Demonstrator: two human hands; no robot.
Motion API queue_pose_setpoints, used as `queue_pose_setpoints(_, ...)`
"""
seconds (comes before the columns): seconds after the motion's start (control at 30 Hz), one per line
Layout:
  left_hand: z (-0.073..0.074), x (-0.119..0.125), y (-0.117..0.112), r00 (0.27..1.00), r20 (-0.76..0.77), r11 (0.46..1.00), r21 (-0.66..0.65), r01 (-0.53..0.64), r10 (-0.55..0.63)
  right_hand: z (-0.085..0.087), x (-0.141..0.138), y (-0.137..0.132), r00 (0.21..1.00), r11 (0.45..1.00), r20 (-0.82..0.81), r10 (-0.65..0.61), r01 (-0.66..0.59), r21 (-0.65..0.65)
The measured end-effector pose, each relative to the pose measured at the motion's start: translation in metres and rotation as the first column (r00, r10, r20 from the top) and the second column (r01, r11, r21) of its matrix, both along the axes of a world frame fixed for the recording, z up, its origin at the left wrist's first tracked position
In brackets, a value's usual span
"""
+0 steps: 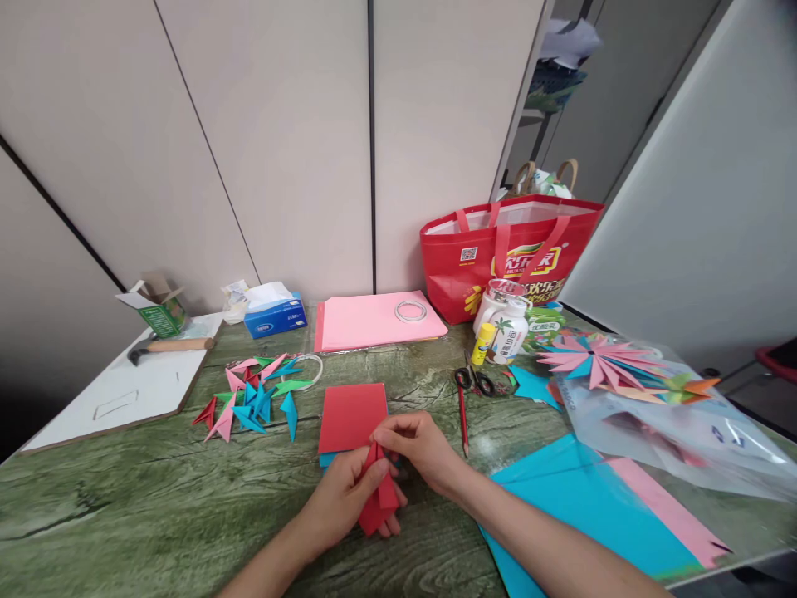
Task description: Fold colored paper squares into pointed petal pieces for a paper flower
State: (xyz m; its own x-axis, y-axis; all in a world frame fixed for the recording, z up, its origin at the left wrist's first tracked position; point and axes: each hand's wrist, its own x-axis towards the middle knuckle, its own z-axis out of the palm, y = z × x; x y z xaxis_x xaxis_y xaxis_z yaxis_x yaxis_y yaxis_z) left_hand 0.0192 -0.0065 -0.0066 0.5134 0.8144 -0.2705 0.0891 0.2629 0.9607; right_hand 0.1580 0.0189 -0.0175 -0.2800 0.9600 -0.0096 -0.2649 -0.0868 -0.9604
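Observation:
A folded piece of red paper is held near the front of the table. My left hand is closed on it, thumb on top and fingers underneath. With its fingertips, my right hand pinches the paper's upper tip. Just beyond the hands lies a stack of square paper sheets, red on top with blue showing at the lower edge. To the left, several small folded paper pieces in pink, red, blue and green lie in a loose pile beside a white ring.
Scissors, a red pencil, a glue stick and a white bottle stand or lie right of centre. Blue sheets cover the front right. A hammer rests on a white board. Behind are pink paper and a red bag.

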Motion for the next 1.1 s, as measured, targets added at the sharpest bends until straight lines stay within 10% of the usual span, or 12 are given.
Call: queue_pose_setpoints(1.1,0.008,-0.007,0.008,0.965,0.226,0.988,-0.1,-0.115,0.135,-0.004,0.008,0.005,0.98,0.987,0.192,0.051,-0.08,0.142)
